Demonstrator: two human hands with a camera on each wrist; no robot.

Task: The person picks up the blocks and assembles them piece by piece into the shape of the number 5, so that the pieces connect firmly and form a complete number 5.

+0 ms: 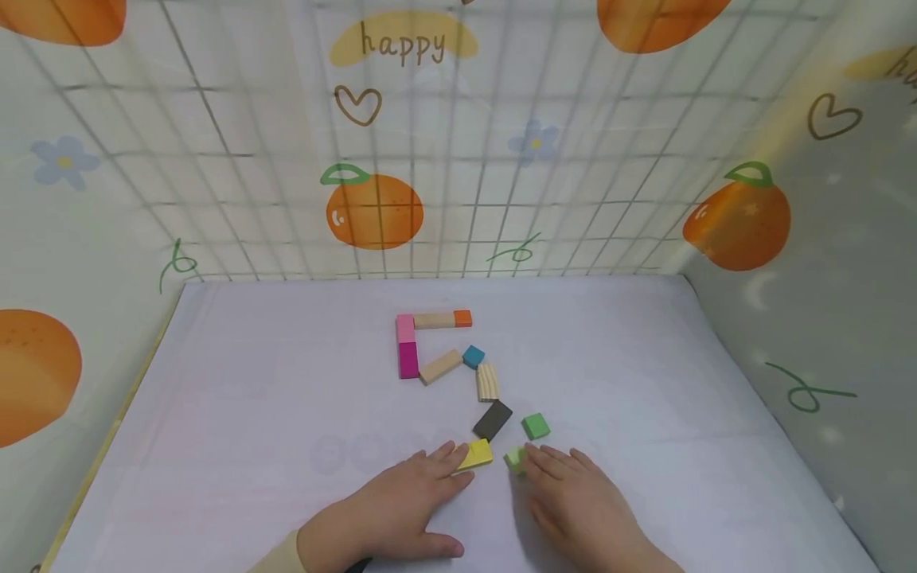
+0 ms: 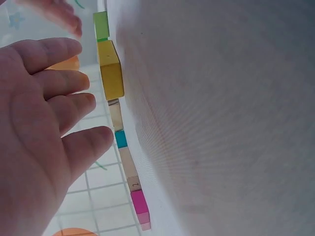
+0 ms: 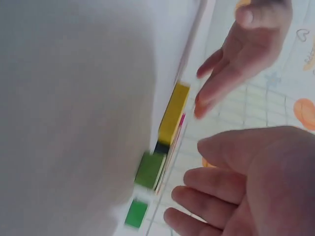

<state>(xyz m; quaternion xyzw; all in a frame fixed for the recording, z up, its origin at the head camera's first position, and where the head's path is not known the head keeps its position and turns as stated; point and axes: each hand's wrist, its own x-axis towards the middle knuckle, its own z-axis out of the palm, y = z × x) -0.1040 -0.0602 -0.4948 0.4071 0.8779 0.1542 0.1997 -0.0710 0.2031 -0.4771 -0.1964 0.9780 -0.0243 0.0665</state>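
Over a yellow wooden block [image 1: 479, 454] my left hand [image 1: 401, 505] is stretched out, its fingertips overlapping the block's left end in the head view. In the left wrist view its fingers are extended, and a gap shows between them and the yellow block [image 2: 111, 73]. My right hand [image 1: 587, 503] hovers by a light green block [image 1: 513, 460], fingertips covering part of it from above. The right wrist view shows those fingers loosely extended, nothing between them, apart from the light green block [image 3: 149, 169]. A darker green block [image 1: 536, 426] lies just beyond.
A winding line of blocks runs away from the yellow one: dark [image 1: 493, 419], ribbed wood [image 1: 488, 383], blue [image 1: 474, 356], plain wood [image 1: 440, 367], magenta [image 1: 408, 360], pink [image 1: 405, 327], plain wood [image 1: 434, 320] and orange [image 1: 463, 318]. A patterned curtain over a wire grid [image 1: 458, 143] stands behind the white table.
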